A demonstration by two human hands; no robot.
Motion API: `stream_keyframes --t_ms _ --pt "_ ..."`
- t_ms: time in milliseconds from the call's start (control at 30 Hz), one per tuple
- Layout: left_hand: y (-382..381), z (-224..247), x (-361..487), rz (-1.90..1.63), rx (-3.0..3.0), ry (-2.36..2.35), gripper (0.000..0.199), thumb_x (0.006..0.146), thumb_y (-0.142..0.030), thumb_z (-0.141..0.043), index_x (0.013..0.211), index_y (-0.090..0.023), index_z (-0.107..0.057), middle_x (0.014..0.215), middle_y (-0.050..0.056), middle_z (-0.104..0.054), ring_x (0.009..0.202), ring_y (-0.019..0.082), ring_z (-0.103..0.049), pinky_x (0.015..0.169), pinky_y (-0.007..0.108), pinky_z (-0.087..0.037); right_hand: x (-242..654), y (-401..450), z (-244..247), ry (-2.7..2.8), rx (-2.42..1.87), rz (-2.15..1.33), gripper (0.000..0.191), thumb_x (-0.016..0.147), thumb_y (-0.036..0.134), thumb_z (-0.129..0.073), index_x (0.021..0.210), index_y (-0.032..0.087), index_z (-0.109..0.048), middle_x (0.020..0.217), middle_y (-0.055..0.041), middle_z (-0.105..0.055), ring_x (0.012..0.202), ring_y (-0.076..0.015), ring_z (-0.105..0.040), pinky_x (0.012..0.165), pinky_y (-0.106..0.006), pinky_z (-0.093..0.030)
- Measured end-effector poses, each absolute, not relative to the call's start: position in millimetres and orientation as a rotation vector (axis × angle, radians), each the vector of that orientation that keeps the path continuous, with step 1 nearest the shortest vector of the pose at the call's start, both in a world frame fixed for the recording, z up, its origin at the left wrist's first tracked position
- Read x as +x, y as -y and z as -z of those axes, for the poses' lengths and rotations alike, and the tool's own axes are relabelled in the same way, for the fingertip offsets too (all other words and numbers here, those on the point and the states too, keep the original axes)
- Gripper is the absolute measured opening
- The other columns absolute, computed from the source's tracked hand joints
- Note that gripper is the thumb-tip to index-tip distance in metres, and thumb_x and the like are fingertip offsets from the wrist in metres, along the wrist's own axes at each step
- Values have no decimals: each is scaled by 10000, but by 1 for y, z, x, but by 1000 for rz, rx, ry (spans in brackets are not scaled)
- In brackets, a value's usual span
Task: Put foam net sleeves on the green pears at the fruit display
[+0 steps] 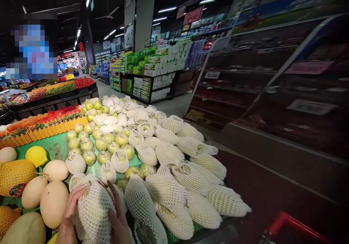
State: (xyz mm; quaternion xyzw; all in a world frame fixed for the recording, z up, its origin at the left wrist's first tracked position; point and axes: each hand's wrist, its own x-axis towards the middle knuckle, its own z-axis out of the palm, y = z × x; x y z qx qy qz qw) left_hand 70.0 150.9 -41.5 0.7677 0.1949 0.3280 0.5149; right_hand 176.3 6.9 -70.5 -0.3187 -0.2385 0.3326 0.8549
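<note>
1. The left hand [71,211] and the right hand [118,218] close their grip from either side on one net-wrapped fruit [94,209], the left palm against its 9 o'clock flank and the right fingers [113,196] spread over its 3 o'clock flank.
2. That fruit sits at the near edge of the counter [54,146], at 6 o'clock in the view, touching the other wrapped fruit around it.
3. At 3 o'clock of the hands lies a heap of larger fruit in white foam nets [174,186], packed against one another.
4. At 9 o'clock rest smooth pale melons [53,202], just beside the left hand.
5. At 12 o'clock, farther up the green mat, bare green pears [102,144] lie in a cluster.
6. At 10 o'clock sits a yellow netted melon [15,177] with a yellow lemon-shaped fruit [36,155] near it.
7. At 4 o'clock a red cart handle [296,225] shows, well apart from the hands.
</note>
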Motion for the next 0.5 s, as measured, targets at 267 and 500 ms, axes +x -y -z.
stream_keyframes --t_ms 267,500 --pt "-133 -54 93 -591 2021 -555 351 837 -544 -655 765 -214 -750 986 129 -763 980 312 -697 899 406 -560 175 -7 69 449 -588 -886 764 761 743 -681 1423 388 -541 1435 -46 -621 1349 -324 -554 1107 -550 -452" --pt "-136 -84 103 -257 2309 -370 246 893 -464 -600 785 -252 -666 819 36 -710 785 247 -666 738 299 -545 176 0 47 392 -470 -933 751 723 643 -789 1383 331 -611 1428 -81 -626 1306 -341 -593 1095 -519 -465"
